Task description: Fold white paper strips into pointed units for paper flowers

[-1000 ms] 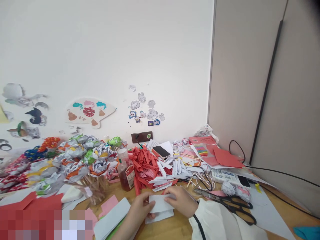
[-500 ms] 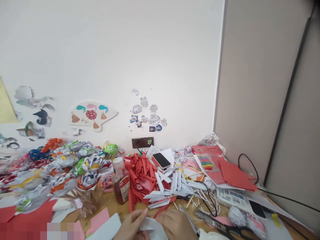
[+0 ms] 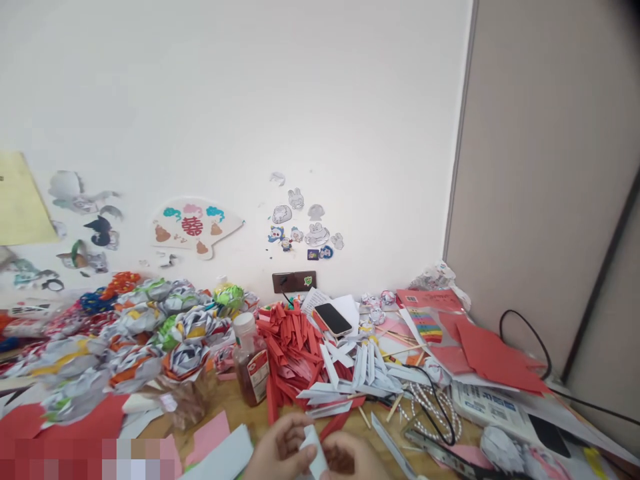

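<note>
At the bottom edge of the view my left hand and my right hand meet over the wooden desk. Both pinch a small folded piece of white paper between their fingertips. The paper stands tilted between the two hands. Just beyond them lies a heap of folded red paper strips and folded white paper strips. The lower parts of both hands are cut off by the frame.
Paper flowers fill the left. A bottle of brown liquid stands before the red strips. A phone lies near the wall socket. Red sheets, cables, scissors and crumpled balls crowd the right. White and pink sheets lie at left.
The view has tilted up and shifted left, so my hands sit lower in frame. The flat white paper has been folded up into a smaller, tilted piece between my fingertips.
</note>
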`<state>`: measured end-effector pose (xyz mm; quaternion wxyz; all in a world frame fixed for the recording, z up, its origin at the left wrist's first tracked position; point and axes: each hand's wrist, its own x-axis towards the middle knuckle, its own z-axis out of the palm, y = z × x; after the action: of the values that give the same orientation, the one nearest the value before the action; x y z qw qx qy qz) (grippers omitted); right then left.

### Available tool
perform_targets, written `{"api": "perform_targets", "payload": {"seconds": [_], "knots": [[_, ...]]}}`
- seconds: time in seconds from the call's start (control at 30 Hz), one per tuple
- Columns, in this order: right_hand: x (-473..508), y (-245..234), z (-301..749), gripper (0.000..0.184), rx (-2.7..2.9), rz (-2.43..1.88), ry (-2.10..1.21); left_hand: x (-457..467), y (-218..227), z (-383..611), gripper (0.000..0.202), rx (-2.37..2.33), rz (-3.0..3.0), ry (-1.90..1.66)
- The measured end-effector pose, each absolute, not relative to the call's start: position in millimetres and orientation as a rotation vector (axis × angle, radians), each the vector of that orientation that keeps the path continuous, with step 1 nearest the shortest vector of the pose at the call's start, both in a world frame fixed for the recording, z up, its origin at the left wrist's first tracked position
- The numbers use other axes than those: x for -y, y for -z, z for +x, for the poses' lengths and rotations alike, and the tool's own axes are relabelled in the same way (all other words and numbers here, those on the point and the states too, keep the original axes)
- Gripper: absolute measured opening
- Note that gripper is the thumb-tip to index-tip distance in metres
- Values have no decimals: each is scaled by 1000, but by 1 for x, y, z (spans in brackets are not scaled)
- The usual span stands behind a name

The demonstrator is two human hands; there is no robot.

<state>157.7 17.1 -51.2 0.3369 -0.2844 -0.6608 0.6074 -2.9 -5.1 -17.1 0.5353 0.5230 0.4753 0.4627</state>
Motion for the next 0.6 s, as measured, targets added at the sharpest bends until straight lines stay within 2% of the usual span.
{"api": "perform_targets", "payload": {"seconds": [0.2,0.4,0.6], "knots": [[-11,37,153,36,1530,-675,-1570,9,9,4,55,-1108,1137,-1190],[-12,40,143,31,1497,-563,-1574,15,1,5,43,-1236,1179,-1212],[-15,46,141,35,1520,-629,-1499,16,2,6,35,-1297,1248,-1271]]}}
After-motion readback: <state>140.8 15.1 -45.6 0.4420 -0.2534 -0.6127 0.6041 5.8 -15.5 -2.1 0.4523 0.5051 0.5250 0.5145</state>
